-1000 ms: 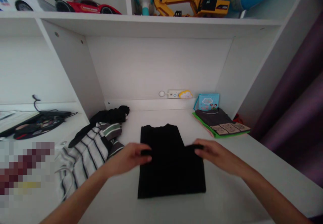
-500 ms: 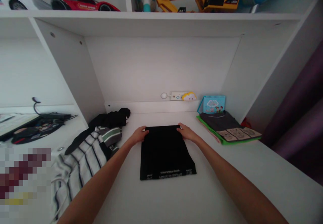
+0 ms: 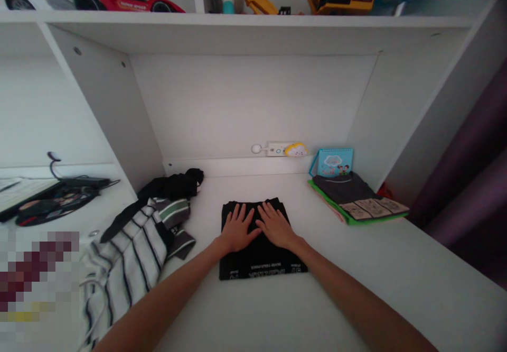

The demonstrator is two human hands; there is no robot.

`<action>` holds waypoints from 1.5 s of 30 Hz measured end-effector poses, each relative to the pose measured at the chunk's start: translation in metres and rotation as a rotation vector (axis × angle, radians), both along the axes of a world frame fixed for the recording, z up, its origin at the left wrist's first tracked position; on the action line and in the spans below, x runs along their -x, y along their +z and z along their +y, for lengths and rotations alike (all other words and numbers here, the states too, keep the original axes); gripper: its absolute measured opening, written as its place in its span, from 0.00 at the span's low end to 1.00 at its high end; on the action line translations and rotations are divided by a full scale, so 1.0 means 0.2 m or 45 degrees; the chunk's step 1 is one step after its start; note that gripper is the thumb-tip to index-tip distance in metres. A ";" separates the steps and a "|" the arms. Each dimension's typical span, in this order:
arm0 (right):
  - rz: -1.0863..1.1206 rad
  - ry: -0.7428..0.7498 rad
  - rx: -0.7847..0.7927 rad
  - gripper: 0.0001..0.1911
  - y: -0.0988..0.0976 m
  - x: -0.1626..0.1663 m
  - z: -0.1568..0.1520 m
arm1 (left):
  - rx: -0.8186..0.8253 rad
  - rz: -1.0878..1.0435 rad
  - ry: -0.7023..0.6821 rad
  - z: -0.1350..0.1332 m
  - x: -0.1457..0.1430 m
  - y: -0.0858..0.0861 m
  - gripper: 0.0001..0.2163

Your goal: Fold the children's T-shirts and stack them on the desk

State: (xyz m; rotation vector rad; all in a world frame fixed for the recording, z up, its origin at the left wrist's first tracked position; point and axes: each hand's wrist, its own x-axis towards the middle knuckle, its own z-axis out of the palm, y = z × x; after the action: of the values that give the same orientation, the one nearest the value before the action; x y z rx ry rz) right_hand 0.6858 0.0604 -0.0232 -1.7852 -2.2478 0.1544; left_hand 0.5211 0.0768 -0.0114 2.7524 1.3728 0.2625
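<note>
A folded black shirt with pale printing along its near edge lies flat on the white desk. My left hand rests palm down on its left half, fingers spread. On the right half lies my right hand, also flat with the fingers apart. The two thumbs meet or nearly meet over the middle of the cloth. Neither hand grips the fabric, and part of the shirt is hidden beneath them.
To the left lie a heap of striped clothing and black cloth. At the back right, a folded stack of shirts sits before a blue desk calendar. A power strip is on the back wall. Overhead, a shelf holds toy vehicles.
Both hands have let go of the shirt's far corners and come inward, now pressed flat on top. The shirt's far edge looks more uneven.
</note>
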 end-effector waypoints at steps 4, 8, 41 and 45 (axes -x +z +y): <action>-0.002 0.035 0.128 0.37 -0.04 -0.03 0.01 | 0.108 0.034 0.011 0.03 0.03 -0.05 0.36; -0.031 -0.042 0.178 0.41 -0.03 -0.07 0.06 | 0.166 0.049 0.063 0.09 0.05 -0.04 0.37; 1.150 -0.191 -0.126 0.16 0.27 0.37 -0.17 | 1.050 -1.504 0.003 -0.12 0.10 0.36 0.16; 1.759 -0.088 -0.084 0.15 0.48 0.18 -0.17 | 0.654 -1.747 -0.072 -0.15 0.17 0.57 0.16</action>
State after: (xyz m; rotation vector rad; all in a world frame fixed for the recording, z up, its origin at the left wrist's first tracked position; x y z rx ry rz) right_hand 0.6498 0.0261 0.0734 -1.0607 -1.1371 0.9329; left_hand 0.4870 0.0469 0.1026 1.4788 0.7467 1.2437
